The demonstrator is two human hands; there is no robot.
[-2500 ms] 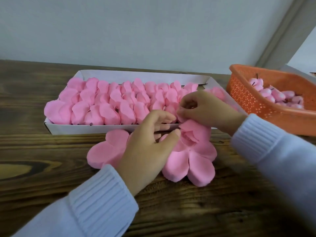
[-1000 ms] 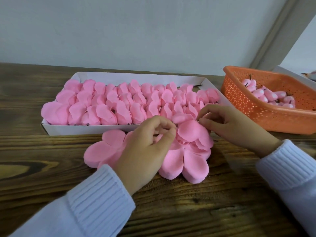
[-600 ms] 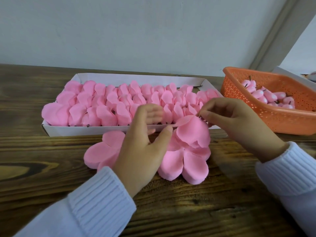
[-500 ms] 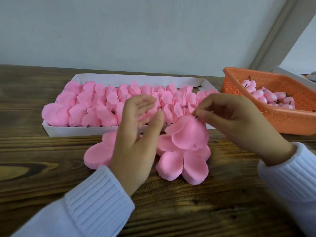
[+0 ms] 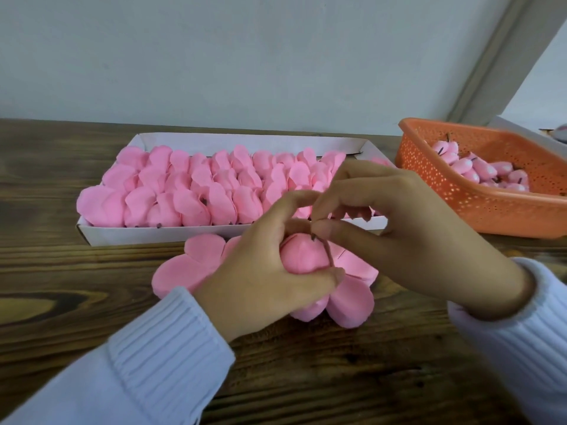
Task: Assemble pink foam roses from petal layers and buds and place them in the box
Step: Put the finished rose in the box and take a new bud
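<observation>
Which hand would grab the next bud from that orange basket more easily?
Probably the right hand: the orange basket sits just beyond it. It must first release the stem it pinches. The left hand grips the rose, farther away.

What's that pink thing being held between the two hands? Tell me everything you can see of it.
It is a rounded bud of smooth, matte pink foam, with a thin dark stem running up its right side. The left hand grips it, thumb beneath and fingers curled over; the right hand pinches the stem's upper end. It is held over flat petal layers on the table, before the white box. Its underside is hidden.
</observation>
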